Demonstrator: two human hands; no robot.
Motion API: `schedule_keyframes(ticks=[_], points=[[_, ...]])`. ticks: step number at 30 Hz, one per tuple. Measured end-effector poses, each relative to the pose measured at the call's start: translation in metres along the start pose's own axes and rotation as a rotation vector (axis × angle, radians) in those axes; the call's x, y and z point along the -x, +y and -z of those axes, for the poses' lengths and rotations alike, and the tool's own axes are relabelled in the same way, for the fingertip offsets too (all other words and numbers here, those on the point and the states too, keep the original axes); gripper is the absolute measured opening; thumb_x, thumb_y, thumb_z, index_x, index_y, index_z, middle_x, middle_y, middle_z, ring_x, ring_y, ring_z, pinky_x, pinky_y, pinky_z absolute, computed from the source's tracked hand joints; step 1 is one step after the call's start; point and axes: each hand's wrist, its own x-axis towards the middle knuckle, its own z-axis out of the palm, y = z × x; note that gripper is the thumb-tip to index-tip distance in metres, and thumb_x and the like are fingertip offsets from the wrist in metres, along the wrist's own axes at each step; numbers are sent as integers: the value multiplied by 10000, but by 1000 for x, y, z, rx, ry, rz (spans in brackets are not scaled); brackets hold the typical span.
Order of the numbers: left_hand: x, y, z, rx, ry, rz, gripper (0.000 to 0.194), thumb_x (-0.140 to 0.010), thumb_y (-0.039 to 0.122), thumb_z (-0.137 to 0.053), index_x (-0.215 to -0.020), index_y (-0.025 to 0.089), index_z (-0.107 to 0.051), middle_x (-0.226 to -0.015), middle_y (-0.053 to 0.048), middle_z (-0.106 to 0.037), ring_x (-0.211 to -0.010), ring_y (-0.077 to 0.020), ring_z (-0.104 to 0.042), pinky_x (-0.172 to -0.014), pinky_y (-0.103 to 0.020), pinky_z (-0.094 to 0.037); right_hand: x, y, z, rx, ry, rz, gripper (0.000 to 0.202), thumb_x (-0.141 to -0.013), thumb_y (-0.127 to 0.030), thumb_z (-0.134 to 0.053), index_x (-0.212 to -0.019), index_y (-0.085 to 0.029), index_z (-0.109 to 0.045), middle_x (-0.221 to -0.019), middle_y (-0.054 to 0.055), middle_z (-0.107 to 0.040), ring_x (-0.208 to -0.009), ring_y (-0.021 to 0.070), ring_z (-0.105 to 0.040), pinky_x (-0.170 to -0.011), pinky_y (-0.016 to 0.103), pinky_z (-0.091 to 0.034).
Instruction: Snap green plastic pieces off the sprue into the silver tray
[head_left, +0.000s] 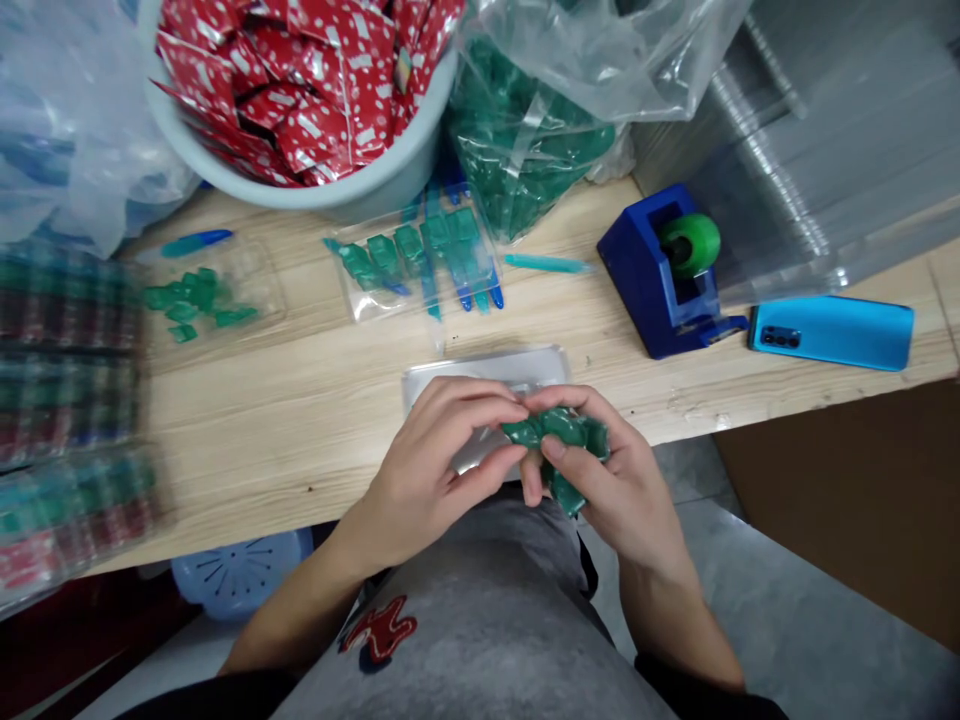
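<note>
My right hand [607, 470] is closed around a small bunch of shiny green translucent pieces [566, 430], its thumb pressed on them. At the bunch's left end, the thumb and forefinger of my left hand [442, 460] close on one green piece [521, 432]. Both hands are just above the front edge of the table, over a silvery flat tray [487, 372] that they partly cover. Behind it lies a clear plastic tray [360, 300] with a row of similar green pieces and blue pens. Another clear tray [262, 290] to the left has loose green pieces.
A pale blue tub [300, 195] of red packets [315, 90] stands at the back, beside a clear bag of green pieces [517, 150]. A blue tape dispenser [645, 290] and blue phone [847, 332] lie right. Stacked clear packs [67, 400] line the left edge.
</note>
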Motion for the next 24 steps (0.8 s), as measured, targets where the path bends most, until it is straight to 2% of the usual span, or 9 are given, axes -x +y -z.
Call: schedule_keyframes(ticks=[4, 9, 12, 16, 21, 24], points=[[3, 1, 2, -100, 20, -26, 260, -911, 130, -610, -1150, 214, -552, -1094, -56, -615, -1047, -173, -590, -896, -313, -525, -1, 0, -1, 43, 17, 23, 167, -854, -161, -614, -1007, -216, -581, -567, -76, -598, -495, 71, -584, -517, 197, -465], [4, 7, 6, -200, -4, -60, 263, -924, 72, -546, -1142, 220, -542, -1061, -54, -618, -1013, -180, -600, -855, -316, -531, -3, 3, -3, 87, 105, 14, 164, -797, -241, -711, -900, -217, -586, -598, -71, -599, -453, 66, -559, -470, 197, -466], [6, 7, 6, -144, -2, -61, 230, -921, 51, -529, -1068, 226, -547, -1040, -43, -622, -996, -172, -602, -838, -314, -537, -3, 3, -7, 103, 147, 13, 179, -775, -265, -725, -854, -215, -573, -666, -57, -638, -434, 52, -539, -463, 197, -478], [11, 2, 4, -28, 30, -14, 181, -915, 59, -541, -967, 232, -549, -1031, -36, -601, -1004, -159, -599, -851, -313, -549, 0, 2, -10, 183, 180, 15, 132, -766, -148, -651, -853, -212, -575, -663, -61, -633, -440, 50, -542, -466, 190, -483], [13, 0, 1, 287, 124, 72, 84, -942, 188, -584, -888, 226, -533, -968, -32, -661, -958, -154, -645, -839, -329, -580, -1, 6, -13, 115, 134, 3, 136, -768, -123, -628, -848, -213, -564, -543, -89, -583, -412, 56, -537, -456, 183, -449], [11, 1, 0, 368, 189, 133, 79, -950, 260, -584, -903, 230, -528, -906, -31, -673, -891, -156, -677, -782, -333, -609, -3, 7, -14, 101, 126, -9, 118, -781, -156, -643, -834, -214, -555, -512, -97, -570, -401, 56, -527, -451, 185, -437]])
